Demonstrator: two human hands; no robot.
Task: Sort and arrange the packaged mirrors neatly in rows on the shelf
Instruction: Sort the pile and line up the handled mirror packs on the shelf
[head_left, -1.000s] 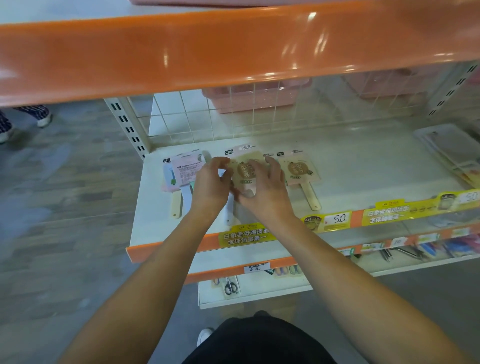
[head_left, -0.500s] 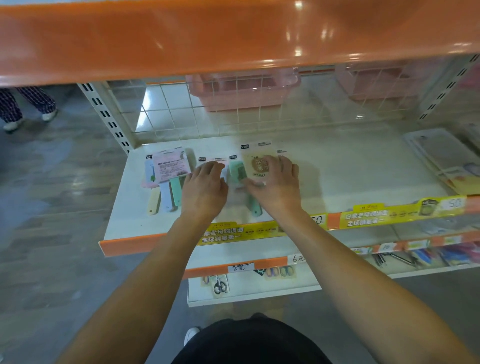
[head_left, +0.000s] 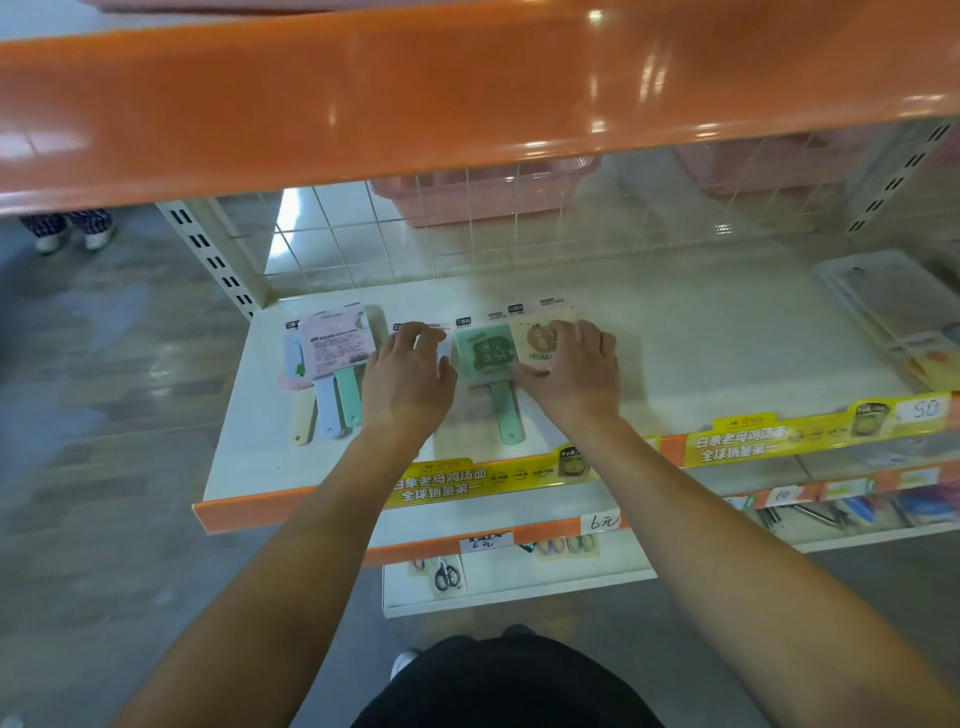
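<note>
Packaged hand mirrors lie flat on the white shelf (head_left: 701, 358). A green mirror (head_left: 483, 356) with a green handle lies between my hands. A beige mirror (head_left: 537, 338) overlaps its right edge, and my right hand (head_left: 571, 371) presses flat on that beige one. My left hand (head_left: 408, 376) rests palm down on another packaged mirror (head_left: 415, 328), which it mostly hides. Further left sits a small pile of mirrors (head_left: 332, 348) with a pink card on top and cream, lilac and green handles sticking out.
An orange shelf edge (head_left: 467, 88) hangs low overhead. A wire grid back panel (head_left: 467, 228) closes the rear, with pink baskets (head_left: 483, 192) behind. Clear flat packages (head_left: 893, 317) lie at the shelf's right end. Lower shelves hold scissors (head_left: 447, 574). Someone's feet (head_left: 72, 231) stand far left.
The green mirror, first hidden beneath my hands, now lies uncovered between them. My right hand has slid the beige mirror to the green one's right edge; my left hand has shifted left.
</note>
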